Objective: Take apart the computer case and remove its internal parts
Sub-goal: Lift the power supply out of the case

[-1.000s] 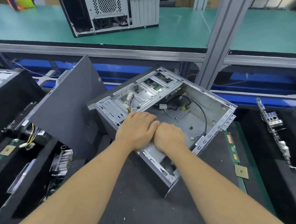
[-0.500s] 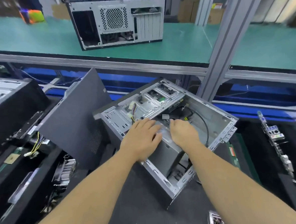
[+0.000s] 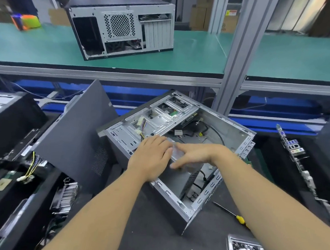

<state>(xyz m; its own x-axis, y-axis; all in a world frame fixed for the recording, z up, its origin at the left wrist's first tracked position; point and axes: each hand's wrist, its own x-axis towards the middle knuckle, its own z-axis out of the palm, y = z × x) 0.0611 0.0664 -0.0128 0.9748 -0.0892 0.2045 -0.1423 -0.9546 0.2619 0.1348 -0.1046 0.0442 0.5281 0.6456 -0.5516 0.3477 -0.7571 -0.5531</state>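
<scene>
The open computer case [image 3: 235,135] has room inside at its far right side, though black cables [image 3: 216,131] cross there. A leaning grey panel [image 3: 72,138] blocks the left. On the tabletop [image 3: 153,240], a screwdriver [image 3: 232,215] lies near the right edge.

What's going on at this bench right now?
A person is stripping an open computer case that lies on the dark work mat. Both hands are inside it: the left hand and the right hand rest on a grey metal box, likely the power supply, at the case's near end. A removed side panel leans at the left, a yellow-handled screwdriver lies at the right, and a second case sits on the green shelf.
</scene>
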